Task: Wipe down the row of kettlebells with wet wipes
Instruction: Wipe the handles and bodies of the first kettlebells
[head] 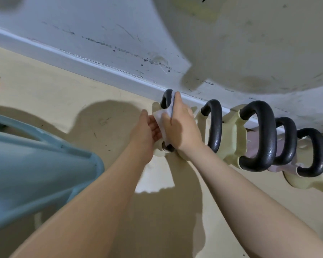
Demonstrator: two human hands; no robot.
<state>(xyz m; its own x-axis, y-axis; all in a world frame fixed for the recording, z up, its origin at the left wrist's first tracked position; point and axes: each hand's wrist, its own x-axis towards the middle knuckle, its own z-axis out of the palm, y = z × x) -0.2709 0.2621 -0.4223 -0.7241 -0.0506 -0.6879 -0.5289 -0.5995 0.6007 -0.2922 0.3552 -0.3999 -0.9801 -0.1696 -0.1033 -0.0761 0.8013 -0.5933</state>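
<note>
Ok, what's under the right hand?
A white wipe wrapped around the first kettlebell's black handle. The right hand hides most of the handle and the body below.

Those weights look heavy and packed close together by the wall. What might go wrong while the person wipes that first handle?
The right hand presses the wet wipe around the first kettlebell's handle, close beside the second kettlebell's handle; knuckles might knock against it. The left hand only steadies the wipe's edge, so the wipe may slip or bunch. Leaning on the handle might tip the kettlebell toward the wall just behind.
</note>
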